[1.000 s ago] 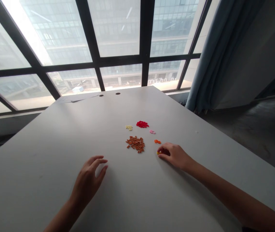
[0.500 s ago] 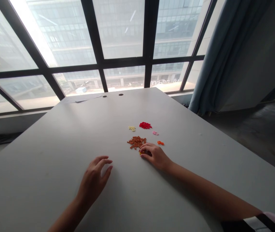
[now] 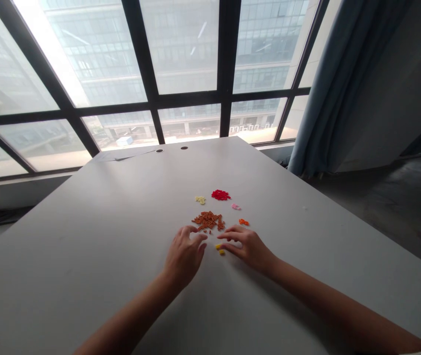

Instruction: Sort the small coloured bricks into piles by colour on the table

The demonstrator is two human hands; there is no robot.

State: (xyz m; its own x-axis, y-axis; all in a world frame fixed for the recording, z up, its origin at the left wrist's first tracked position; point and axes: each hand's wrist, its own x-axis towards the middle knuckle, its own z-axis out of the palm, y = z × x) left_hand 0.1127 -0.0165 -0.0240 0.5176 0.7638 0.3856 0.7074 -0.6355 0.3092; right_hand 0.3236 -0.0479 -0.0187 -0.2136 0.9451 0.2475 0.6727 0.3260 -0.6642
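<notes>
A spread heap of small brown pieces (image 3: pixel 208 220) lies on the white table, a few of them loose at its near side. My left hand (image 3: pixel 186 252) is just below the heap's left side, fingers apart and curved, with nothing seen in it. To the right, my right hand (image 3: pixel 247 246) rests low over the table with thumb and fingers parted. Close to its thumb tip lie a couple of small yellow pieces (image 3: pixel 222 252). Whether the thumb touches one of them I cannot tell. The pieces are too small to name exactly.
Behind the brown heap are a red pile (image 3: pixel 221 195) and a small pale yellow pile (image 3: pixel 200 200). Pink pieces (image 3: pixel 235 206) and orange pieces (image 3: pixel 244 222) lie to the right. The table (image 3: pixel 122 212) reaches to large windows; a blue curtain (image 3: pixel 317 108) hangs at right.
My left hand has moved right and forward to the brown heap. My right hand has shifted slightly right and its fingers have parted, leaving yellow pieces in view on the table.
</notes>
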